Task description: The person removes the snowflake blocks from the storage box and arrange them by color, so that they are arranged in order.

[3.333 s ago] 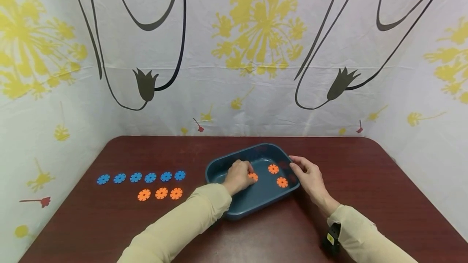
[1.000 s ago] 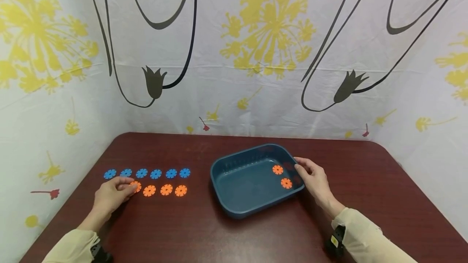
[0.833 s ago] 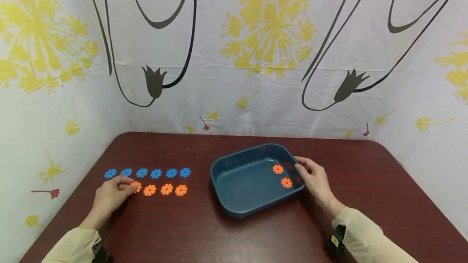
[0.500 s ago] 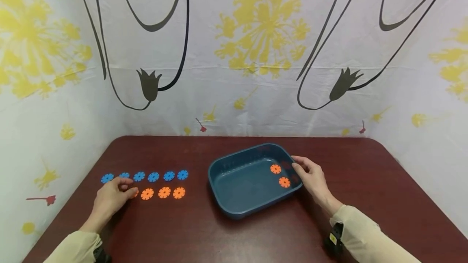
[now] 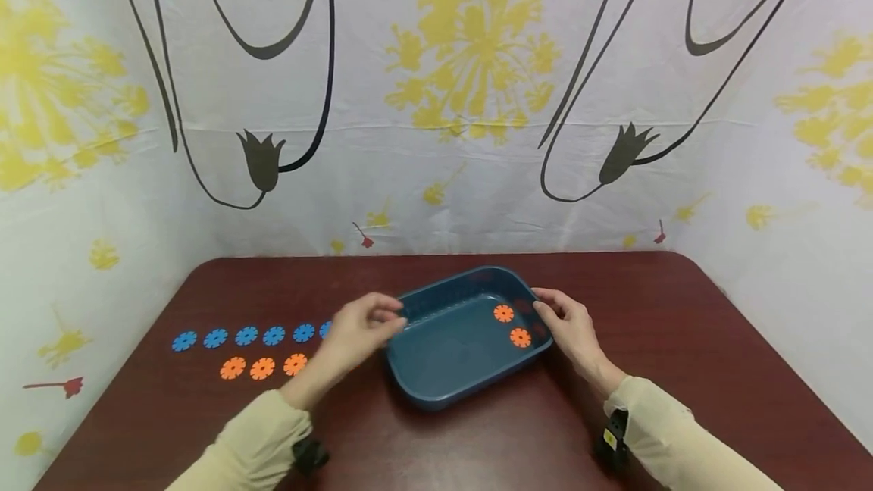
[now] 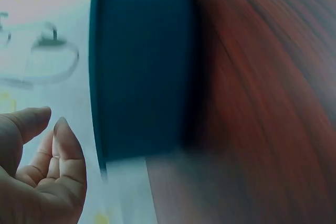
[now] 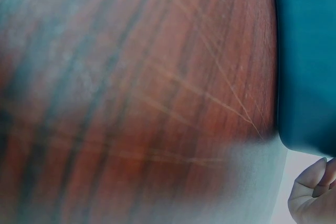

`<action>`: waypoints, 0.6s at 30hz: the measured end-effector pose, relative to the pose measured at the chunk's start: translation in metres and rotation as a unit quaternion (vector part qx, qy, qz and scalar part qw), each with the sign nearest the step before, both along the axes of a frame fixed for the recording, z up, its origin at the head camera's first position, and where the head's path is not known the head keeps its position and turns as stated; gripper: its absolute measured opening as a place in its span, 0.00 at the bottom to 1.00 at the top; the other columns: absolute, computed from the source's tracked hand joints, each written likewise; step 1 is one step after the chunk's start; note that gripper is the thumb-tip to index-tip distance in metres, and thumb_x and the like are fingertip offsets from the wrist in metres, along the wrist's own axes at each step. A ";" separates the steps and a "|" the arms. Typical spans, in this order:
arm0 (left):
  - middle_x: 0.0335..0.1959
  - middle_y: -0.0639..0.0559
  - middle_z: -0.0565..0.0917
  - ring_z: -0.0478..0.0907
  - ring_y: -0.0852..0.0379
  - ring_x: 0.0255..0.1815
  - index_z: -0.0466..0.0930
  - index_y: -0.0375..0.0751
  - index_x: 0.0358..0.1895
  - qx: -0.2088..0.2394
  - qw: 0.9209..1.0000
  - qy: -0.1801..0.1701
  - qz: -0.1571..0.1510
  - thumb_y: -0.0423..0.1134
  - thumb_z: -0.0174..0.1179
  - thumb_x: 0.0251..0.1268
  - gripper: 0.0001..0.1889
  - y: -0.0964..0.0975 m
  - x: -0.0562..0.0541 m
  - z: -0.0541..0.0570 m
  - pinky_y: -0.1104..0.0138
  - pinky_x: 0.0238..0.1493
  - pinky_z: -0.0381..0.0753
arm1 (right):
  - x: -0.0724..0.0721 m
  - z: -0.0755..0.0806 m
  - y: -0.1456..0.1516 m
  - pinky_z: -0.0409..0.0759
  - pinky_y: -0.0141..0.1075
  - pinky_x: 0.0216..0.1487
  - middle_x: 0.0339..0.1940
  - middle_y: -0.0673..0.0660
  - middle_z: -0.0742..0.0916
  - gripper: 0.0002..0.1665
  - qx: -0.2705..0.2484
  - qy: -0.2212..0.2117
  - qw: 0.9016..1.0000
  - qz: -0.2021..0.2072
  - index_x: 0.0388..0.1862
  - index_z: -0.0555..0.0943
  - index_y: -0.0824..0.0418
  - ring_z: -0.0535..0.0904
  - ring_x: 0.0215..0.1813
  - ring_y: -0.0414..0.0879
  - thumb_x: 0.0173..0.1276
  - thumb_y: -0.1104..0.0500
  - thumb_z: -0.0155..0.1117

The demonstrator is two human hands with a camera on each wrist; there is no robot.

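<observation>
A dark blue plastic tray (image 5: pixel 464 358) stands slightly turned on the table, with two orange notched discs (image 5: pixel 520 337) inside near its right end. My right hand (image 5: pixel 571 330) grips the tray's right rim between thumb and fingers; the right wrist view shows the fingers (image 7: pixel 315 182) at the tray's corner. My left hand (image 5: pixel 360 330) hovers at the tray's left rim, thumb and fingers apart and nothing between them. In the left wrist view, the thumb (image 6: pixel 32 121) and fingertips stand beside the tray's outer wall (image 6: pixel 142 72).
On the left of the dark red wooden table (image 5: pixel 477 445) lies a row of several blue notched discs (image 5: pixel 247 336). A row of orange discs (image 5: pixel 262 368) lies nearer the front, its right end hidden by my left arm. A patterned white cloth (image 5: pixel 436 195) encloses the back and sides.
My left hand has let go of an orange disc at the row's left end and moved right to the tray. The right hand still holds the rim. The head view has shifted slightly.
</observation>
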State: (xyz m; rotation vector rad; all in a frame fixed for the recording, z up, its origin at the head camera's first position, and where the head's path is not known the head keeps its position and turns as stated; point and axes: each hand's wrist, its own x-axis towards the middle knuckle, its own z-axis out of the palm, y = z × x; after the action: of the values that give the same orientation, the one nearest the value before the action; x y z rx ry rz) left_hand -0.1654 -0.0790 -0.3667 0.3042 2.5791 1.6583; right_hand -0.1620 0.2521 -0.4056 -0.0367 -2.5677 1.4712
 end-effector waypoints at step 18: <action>0.34 0.49 0.84 0.83 0.49 0.36 0.80 0.36 0.46 0.003 0.992 -0.080 -0.098 0.37 0.66 0.58 0.14 0.137 -0.022 -0.004 0.67 0.33 0.82 | -0.001 -0.001 -0.001 0.75 0.31 0.32 0.37 0.66 0.82 0.18 -0.016 0.000 1.000 -0.006 0.58 0.77 0.57 0.77 0.36 0.54 0.71 0.55 0.56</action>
State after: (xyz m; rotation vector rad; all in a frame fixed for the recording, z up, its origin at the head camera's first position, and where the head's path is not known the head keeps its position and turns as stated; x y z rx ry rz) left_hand -0.1877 0.0579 -0.3711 0.3944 2.3444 1.5558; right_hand -0.1632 0.2511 -0.4063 -0.0545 -2.5389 1.5082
